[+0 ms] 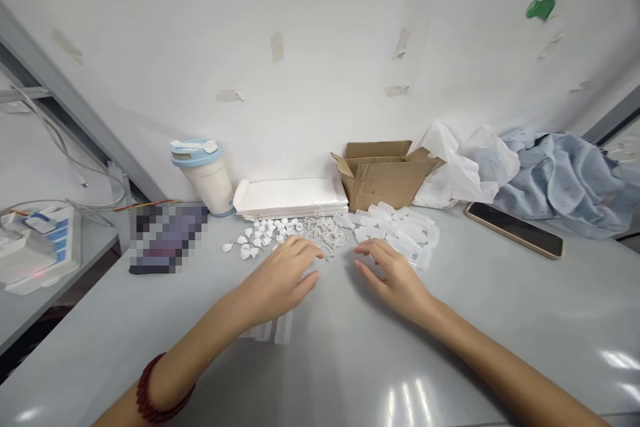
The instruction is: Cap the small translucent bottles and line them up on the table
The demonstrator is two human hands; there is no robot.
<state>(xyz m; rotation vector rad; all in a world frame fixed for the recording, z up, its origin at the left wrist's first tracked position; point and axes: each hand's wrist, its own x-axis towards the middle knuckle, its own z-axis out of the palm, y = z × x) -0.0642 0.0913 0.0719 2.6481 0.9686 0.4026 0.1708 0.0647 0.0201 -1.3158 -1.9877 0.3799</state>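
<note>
My left hand (287,277) hovers over the grey table with thumb and fingers apart, holding nothing. Just beyond it lie a scatter of small white caps (245,251) and a heap of thin whitish rings (326,232). Several translucent plastic tubes (283,328) lie partly hidden under my left forearm. My right hand (395,277) is also open, its fingers spread and slightly bent, near a pile of translucent plastic tubes (400,230). Between the two hands is a gap of bare tabletop.
Along the wall stand a cup with a blue lid (207,177), a stack of white flat boxes (293,195), an open cardboard box (387,180) and white plastic bags (457,167). A phone (515,230) and blue cloth (565,180) lie right. Leftward sits a pixelated dark object (167,240).
</note>
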